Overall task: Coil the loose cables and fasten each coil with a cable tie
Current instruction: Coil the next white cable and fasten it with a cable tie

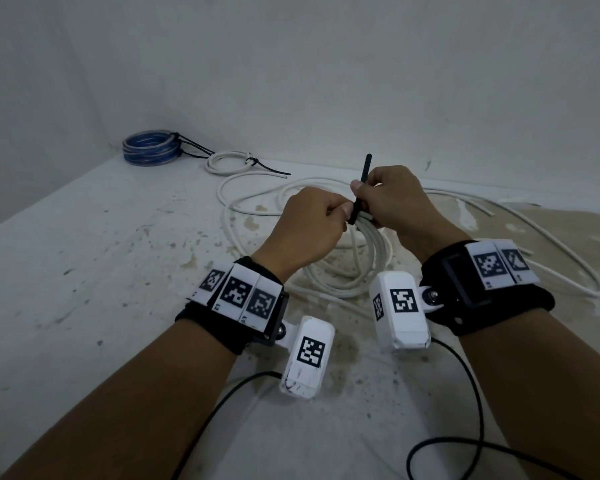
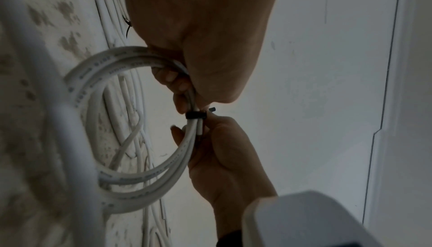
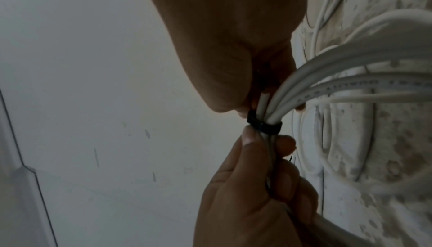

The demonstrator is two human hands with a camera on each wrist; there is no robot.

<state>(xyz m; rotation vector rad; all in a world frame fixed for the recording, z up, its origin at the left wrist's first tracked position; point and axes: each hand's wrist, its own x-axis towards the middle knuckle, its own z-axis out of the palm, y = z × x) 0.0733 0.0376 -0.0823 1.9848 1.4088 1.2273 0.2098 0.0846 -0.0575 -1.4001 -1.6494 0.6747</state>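
Note:
A white cable coil (image 1: 364,258) hangs between my two hands above the stained white surface. A black cable tie (image 1: 365,171) is wrapped round the top of the coil, its tail pointing up. My left hand (image 1: 312,223) grips the bundled strands just left of the tie. My right hand (image 1: 392,199) pinches the tie's tail between thumb and forefinger. In the left wrist view the cable tie (image 2: 195,115) sits as a tight black band on the white cable coil (image 2: 112,66). The right wrist view shows the same band of the cable tie (image 3: 264,124) with the left hand (image 3: 257,186) below it.
A blue coil (image 1: 151,147) and a small white coil (image 1: 229,162), each bound with a black tie, lie at the back by the wall. Loose white cable (image 1: 551,244) sprawls over the surface to the right and behind my hands. Black camera leads (image 1: 465,410) trail near my forearms.

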